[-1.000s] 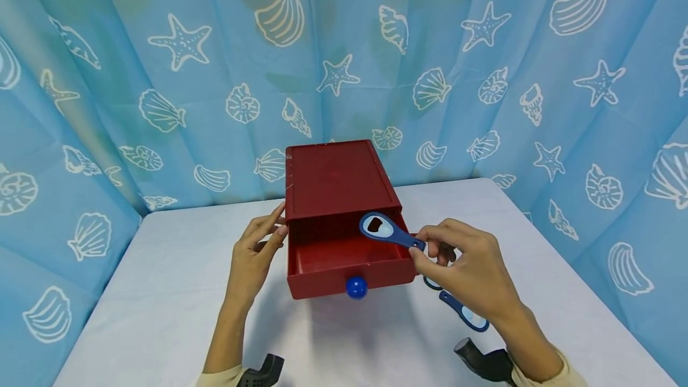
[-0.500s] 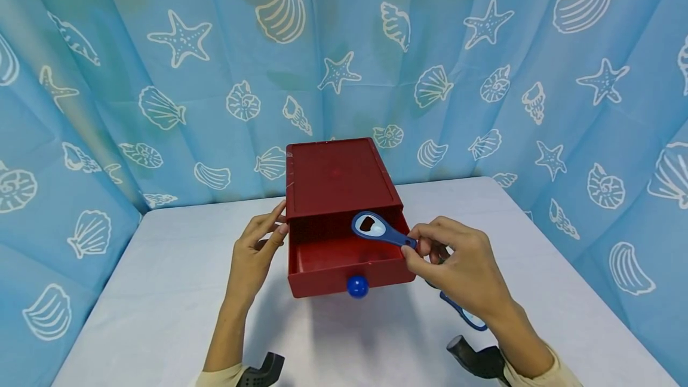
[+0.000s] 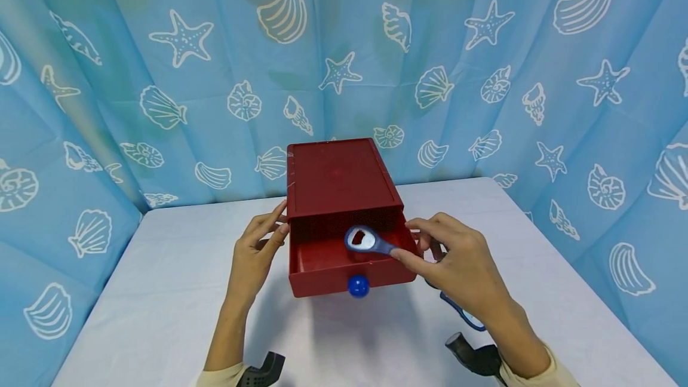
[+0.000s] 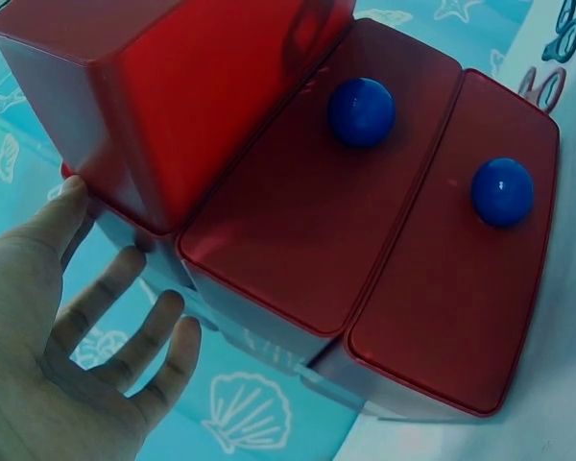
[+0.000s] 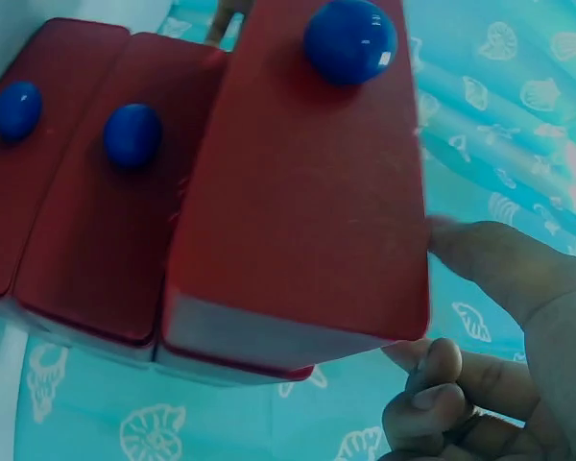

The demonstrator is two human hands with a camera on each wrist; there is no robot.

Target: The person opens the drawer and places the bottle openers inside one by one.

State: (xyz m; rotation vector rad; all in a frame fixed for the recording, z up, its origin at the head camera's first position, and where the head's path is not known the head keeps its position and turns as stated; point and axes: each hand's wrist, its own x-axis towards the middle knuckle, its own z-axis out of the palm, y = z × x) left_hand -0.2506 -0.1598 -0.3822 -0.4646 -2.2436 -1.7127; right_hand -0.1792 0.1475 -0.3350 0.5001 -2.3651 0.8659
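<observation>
A red cabinet point(image 3: 338, 178) stands on the table with its top drawer point(image 3: 322, 286) pulled out; a blue knob point(image 3: 358, 286) is on the drawer's front. Over the drawer's opening is a blue bottle opener point(image 3: 371, 242), head pointing left, its handle end hidden by my right thumb. My right hand point(image 3: 457, 261) is at the drawer's right wall, thumb and index finger spread apart. With fingertips at the cabinet's left side, my left hand point(image 4: 86, 346) has its fingers loosely extended. The drawer front hides the opener from the right wrist view.
Another blue opener point(image 3: 457, 307) lies on the white table point(image 3: 161, 291), partly behind my right hand. Below the pulled-out drawer, two more drawers with blue knobs are pushed in, as the left wrist view shows. A blue shell-patterned curtain point(image 3: 215, 76) hangs behind.
My right hand has moved left over the drawer, and its index finger has parted from the thumb. The opener has shifted left and lower. My left hand stays at the cabinet's side.
</observation>
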